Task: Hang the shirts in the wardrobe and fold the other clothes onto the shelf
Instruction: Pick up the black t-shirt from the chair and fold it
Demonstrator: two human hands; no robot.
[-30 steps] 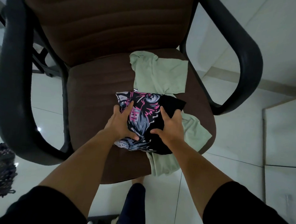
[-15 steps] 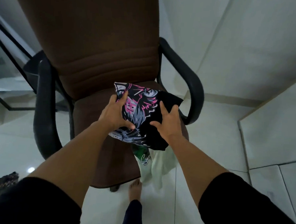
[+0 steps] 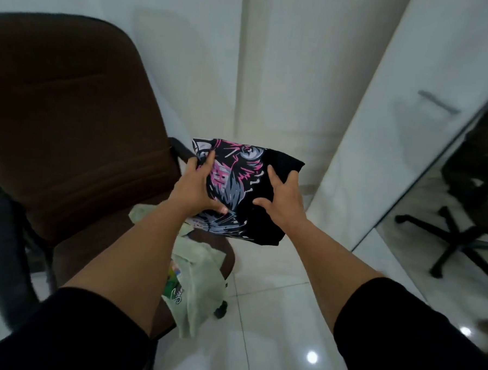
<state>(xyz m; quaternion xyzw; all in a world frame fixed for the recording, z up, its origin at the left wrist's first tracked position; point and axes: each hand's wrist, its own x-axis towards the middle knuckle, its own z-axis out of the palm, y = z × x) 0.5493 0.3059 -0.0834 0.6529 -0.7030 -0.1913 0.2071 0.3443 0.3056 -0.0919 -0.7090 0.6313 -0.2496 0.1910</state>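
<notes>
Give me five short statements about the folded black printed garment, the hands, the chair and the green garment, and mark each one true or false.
1. Both hands hold the folded black printed garment in the air. True: the left hand and the right hand grip it from either side.
2. The black garment lies flat on the chair seat. False: it is lifted clear, to the right of the brown chair.
3. A pale green garment hangs over the chair's front edge. True.
4. The right hand is empty. False: its fingers press on the black garment.
5. The print on the garment is yellow and blue. False: it is pink and grey on black.
</notes>
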